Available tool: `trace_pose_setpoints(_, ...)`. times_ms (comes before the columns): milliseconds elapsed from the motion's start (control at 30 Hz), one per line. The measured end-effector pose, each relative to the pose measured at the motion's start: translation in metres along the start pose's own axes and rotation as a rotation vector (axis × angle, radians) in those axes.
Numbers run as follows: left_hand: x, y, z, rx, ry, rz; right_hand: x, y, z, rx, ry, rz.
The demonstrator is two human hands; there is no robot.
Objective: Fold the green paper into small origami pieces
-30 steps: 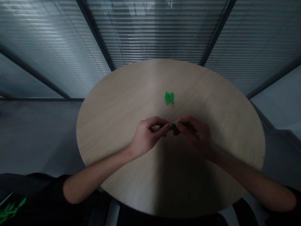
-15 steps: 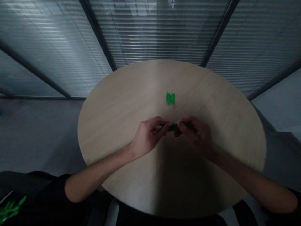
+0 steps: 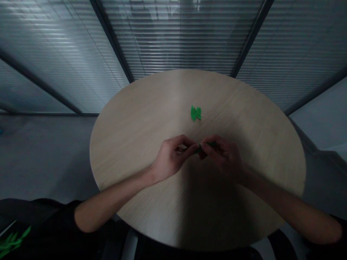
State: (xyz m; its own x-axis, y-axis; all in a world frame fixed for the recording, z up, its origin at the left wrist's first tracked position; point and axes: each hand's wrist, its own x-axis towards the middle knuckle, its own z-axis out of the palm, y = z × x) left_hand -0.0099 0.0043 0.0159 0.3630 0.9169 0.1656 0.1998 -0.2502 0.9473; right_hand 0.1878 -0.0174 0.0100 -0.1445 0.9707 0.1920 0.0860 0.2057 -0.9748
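Observation:
Over the middle of the round table [image 3: 146,122], my left hand [image 3: 172,157] pinches one end of a thin dark green strip [image 3: 198,149] between thumb and fingers. My right hand [image 3: 226,155] grips the same strip from the other side, its fingertips almost against those of the left. Most of the strip is covered by my fingers, and its material is too dark to tell. Just beyond my hands lies a bright green leaf-shaped piece [image 3: 193,113] with two pointed lobes, flat on the wood and touched by neither hand.
Glass partitions with blinds [image 3: 179,47] stand behind the table's far edge. At the lower left, several green leafy shapes [image 3: 15,241] show against something dark. Grey floor [image 3: 48,151] stretches away on the left.
My right hand has shifted slightly left, closing the gap to my left hand, so less of the green strip shows between them. The leaf-shaped piece stays put on the table.

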Motion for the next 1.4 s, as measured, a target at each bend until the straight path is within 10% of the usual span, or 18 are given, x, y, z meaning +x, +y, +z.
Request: trace_pose_setpoints(1400, 0.0031, -0.0037, -0.0034, 0.03, 0.021, 0.0, 0.0062, 0.0014, -0.004, 0.002, 0.064, 0.018)
